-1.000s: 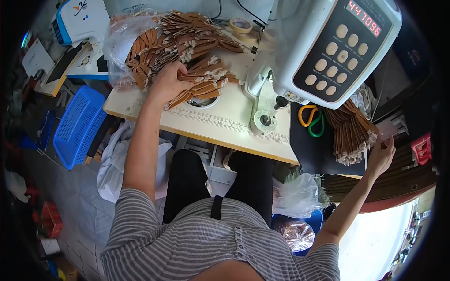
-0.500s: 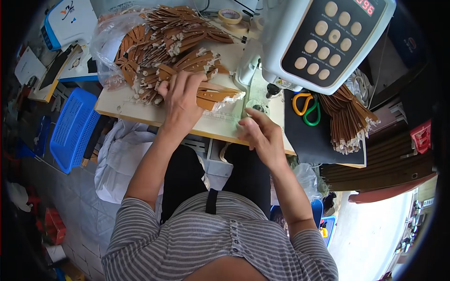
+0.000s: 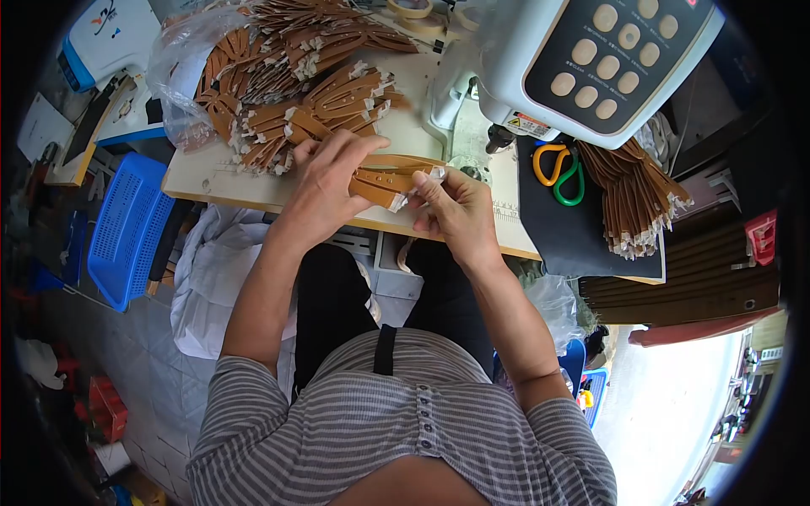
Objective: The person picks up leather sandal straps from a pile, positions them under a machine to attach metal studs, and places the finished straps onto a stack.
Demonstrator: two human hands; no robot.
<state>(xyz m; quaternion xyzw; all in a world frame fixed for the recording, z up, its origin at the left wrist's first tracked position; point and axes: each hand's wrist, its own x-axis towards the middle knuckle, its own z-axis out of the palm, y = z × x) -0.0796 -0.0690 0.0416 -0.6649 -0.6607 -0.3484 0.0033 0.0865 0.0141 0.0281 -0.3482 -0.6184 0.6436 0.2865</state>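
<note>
A small bundle of brown leather straps (image 3: 384,181) with metal studs and whitish, ragged ends lies between my hands at the table's front edge. My left hand (image 3: 325,181) is closed on the bundle's left end, its fingers partly hiding it. Thumb and fingers of my right hand (image 3: 460,211) pinch the white end on the right. Just beyond my left hand is a heap of similar straps (image 3: 337,101). The white machine (image 3: 515,84) with a keypad stands to the right, its dark tip (image 3: 499,137) above a metal base and close to my right hand.
Orange-and-green-handled scissors (image 3: 557,173) lie on a black mat (image 3: 544,228), beside another strap bundle (image 3: 637,202). Clear plastic (image 3: 181,84) surrounds part of the heap. Tape rolls (image 3: 411,8) sit at the back. A blue basket (image 3: 126,228) is left of the table (image 3: 245,196).
My right hand has moved up and left to the bundle and now pinches its white end. The straps have turned slightly and sit closer together. The camera view has shifted a little.
</note>
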